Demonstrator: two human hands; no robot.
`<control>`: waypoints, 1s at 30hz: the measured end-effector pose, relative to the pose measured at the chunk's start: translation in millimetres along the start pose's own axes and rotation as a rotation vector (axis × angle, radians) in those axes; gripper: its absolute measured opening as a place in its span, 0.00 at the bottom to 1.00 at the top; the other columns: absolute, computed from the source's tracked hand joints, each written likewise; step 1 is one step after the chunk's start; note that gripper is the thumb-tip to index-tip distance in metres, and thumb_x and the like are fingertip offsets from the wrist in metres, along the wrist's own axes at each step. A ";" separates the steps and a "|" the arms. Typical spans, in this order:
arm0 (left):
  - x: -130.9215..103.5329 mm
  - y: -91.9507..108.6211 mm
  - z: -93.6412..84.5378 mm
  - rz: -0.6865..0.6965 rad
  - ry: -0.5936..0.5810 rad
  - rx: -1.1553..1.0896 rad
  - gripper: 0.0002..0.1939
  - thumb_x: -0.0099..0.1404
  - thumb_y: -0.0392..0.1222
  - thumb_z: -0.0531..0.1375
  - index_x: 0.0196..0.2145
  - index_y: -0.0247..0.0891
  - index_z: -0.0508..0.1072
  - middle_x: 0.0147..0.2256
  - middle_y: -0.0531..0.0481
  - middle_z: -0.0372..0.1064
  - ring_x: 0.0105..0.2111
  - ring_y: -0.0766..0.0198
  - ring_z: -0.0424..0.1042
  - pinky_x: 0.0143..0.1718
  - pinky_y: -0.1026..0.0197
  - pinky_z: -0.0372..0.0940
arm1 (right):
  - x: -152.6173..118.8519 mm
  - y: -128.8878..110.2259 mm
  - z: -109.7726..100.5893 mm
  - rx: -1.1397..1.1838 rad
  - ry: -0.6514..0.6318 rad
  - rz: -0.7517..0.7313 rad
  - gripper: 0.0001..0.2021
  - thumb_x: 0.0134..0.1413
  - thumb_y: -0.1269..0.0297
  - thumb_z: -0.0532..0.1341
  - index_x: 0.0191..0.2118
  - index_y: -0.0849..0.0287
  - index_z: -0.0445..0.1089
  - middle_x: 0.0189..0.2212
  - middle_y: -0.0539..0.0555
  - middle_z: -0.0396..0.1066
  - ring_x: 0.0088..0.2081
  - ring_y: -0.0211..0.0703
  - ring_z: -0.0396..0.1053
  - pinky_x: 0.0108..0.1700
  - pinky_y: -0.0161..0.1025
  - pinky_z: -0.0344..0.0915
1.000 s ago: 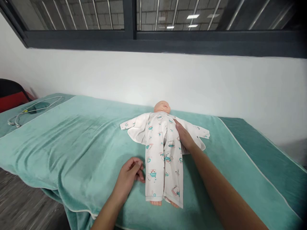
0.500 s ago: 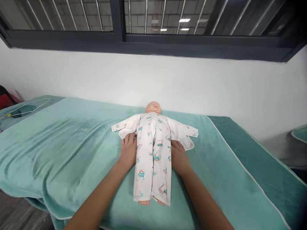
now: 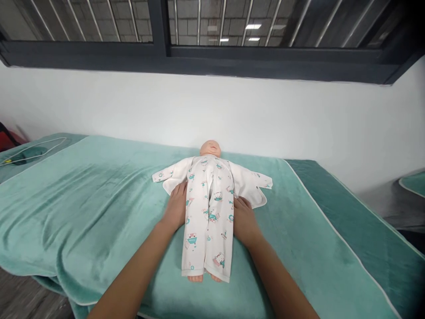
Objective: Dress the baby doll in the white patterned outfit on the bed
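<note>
A baby doll (image 3: 210, 148) lies on its back, head toward the wall, on a green plush blanket. White printed trousers (image 3: 195, 217) cover its front from near the neck down, with the toes (image 3: 195, 278) showing below the hems. Under them, a white baby jacket (image 3: 247, 179) is spread with both sleeves out sideways. My left hand (image 3: 177, 206) is closed at the left edge of the trousers, beside the jacket's lower edge. At the opposite edge, my right hand (image 3: 245, 219) is closed too. The trousers and doll partly hide the fingertips of both hands.
The green blanket (image 3: 99, 199) hangs over the front edge in folds. A darker green cover (image 3: 352, 212) lies at the right. A white cord loop (image 3: 36, 148) rests at the far left. Behind stand a white wall (image 3: 166, 106) and a dark window frame (image 3: 199, 62).
The whole view has shifted slightly, so everything sits a little farther left. Both hands stay at the sides of the trousers, with hardly any movement against the doll.
</note>
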State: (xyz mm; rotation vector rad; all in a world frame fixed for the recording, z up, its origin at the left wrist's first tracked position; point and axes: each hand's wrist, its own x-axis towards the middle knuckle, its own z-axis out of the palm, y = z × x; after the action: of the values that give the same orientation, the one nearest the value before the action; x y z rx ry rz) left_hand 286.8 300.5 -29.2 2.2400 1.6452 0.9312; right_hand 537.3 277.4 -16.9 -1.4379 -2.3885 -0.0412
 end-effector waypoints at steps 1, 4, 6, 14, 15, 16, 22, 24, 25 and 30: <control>0.0 0.7 -0.7 -0.002 -0.005 0.008 0.35 0.68 0.44 0.55 0.69 0.39 0.50 0.61 0.37 0.61 0.60 0.48 0.60 0.62 0.46 0.57 | -0.3 0.9 -0.3 0.049 0.001 -0.024 0.14 0.60 0.69 0.58 0.48 0.55 0.76 0.46 0.60 0.73 0.51 0.53 0.68 0.60 0.51 0.57; 0.0 1.0 -1.6 -0.014 -0.006 0.034 0.33 0.68 0.42 0.55 0.68 0.38 0.53 0.59 0.38 0.62 0.59 0.49 0.61 0.61 0.48 0.57 | -1.8 3.0 -2.7 0.208 0.049 -0.074 0.15 0.58 0.68 0.59 0.49 0.55 0.75 0.47 0.59 0.74 0.51 0.53 0.69 0.54 0.49 0.63; 0.3 0.3 -1.7 -0.022 -0.001 0.062 0.29 0.68 0.41 0.55 0.65 0.37 0.58 0.57 0.38 0.65 0.57 0.49 0.63 0.59 0.48 0.59 | -2.7 2.6 -5.0 0.270 0.097 -0.076 0.14 0.58 0.66 0.58 0.49 0.54 0.75 0.47 0.59 0.74 0.50 0.53 0.69 0.53 0.49 0.64; -8.8 3.4 -7.9 -0.003 -0.052 0.229 0.10 0.68 0.38 0.55 0.42 0.38 0.75 0.43 0.40 0.72 0.46 0.50 0.68 0.48 0.51 0.62 | -3.1 0.0 -8.2 0.323 0.100 -0.046 0.12 0.58 0.67 0.57 0.44 0.54 0.75 0.44 0.57 0.75 0.48 0.52 0.70 0.50 0.47 0.65; -12.4 4.4 -8.9 -0.008 -0.061 0.249 0.09 0.68 0.38 0.55 0.40 0.38 0.75 0.42 0.41 0.72 0.45 0.50 0.68 0.47 0.51 0.62 | -3.2 0.2 -8.2 0.322 0.096 -0.045 0.12 0.57 0.67 0.57 0.43 0.55 0.75 0.44 0.57 0.75 0.48 0.52 0.70 0.49 0.48 0.65; -16.4 5.3 -9.9 -0.018 -0.065 0.268 0.08 0.68 0.39 0.56 0.39 0.38 0.75 0.42 0.41 0.72 0.44 0.50 0.68 0.46 0.51 0.62 | -3.4 0.3 -8.2 0.320 0.093 -0.044 0.11 0.56 0.68 0.57 0.41 0.56 0.75 0.43 0.57 0.75 0.48 0.53 0.70 0.49 0.48 0.65; -35.8 9.3 -12.1 -0.087 -0.020 0.305 0.05 0.67 0.39 0.57 0.37 0.39 0.73 0.41 0.44 0.72 0.42 0.51 0.67 0.43 0.50 0.61 | -4.8 -1.1 -10.6 0.407 0.020 -0.053 0.06 0.52 0.69 0.57 0.31 0.56 0.72 0.31 0.52 0.74 0.37 0.48 0.71 0.43 0.43 0.66; -37.0 8.6 -11.4 -0.107 -0.002 0.281 0.05 0.67 0.37 0.56 0.35 0.40 0.72 0.41 0.44 0.72 0.42 0.51 0.67 0.43 0.51 0.61 | -5.8 0.3 -11.2 0.463 0.029 -0.004 0.08 0.55 0.67 0.55 0.29 0.56 0.70 0.27 0.50 0.73 0.32 0.45 0.69 0.39 0.41 0.65; -36.8 7.5 -11.0 -0.121 0.012 0.261 0.07 0.67 0.36 0.55 0.33 0.40 0.71 0.41 0.44 0.72 0.42 0.51 0.67 0.43 0.51 0.61 | -6.4 2.4 -11.1 0.497 0.059 0.047 0.09 0.57 0.66 0.55 0.30 0.55 0.71 0.27 0.50 0.72 0.31 0.44 0.69 0.37 0.40 0.65; -34.6 -4.8 -10.2 -0.209 0.205 0.034 0.10 0.62 0.29 0.53 0.31 0.40 0.70 0.44 0.45 0.71 0.47 0.53 0.66 0.49 0.52 0.64 | -8.4 31.3 -6.9 0.372 0.473 0.444 0.11 0.60 0.60 0.54 0.40 0.57 0.72 0.38 0.59 0.74 0.43 0.53 0.71 0.48 0.49 0.66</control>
State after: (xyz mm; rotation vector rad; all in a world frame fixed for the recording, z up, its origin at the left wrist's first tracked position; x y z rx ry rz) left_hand 270.8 268.6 -36.3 1.9988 1.9515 1.1138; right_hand 569.8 284.0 -17.8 -1.5307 -1.5723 0.1487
